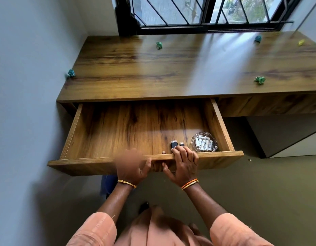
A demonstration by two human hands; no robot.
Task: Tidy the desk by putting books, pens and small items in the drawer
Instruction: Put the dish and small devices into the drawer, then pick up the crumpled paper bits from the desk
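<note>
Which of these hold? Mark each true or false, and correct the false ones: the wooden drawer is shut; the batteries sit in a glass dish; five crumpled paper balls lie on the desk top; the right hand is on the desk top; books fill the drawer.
1. The wooden drawer is shut. False: it is pulled out.
2. The white batteries sit in a clear glass dish. True.
3. Five small crumpled paper balls lie on the wooden desk top. True: four greenish, one yellow.
4. The right hand is on the desk top. False: its grip is on the drawer's front edge.
5. Books fill the drawer. False: no books show, only the dish and small dark items.
</note>
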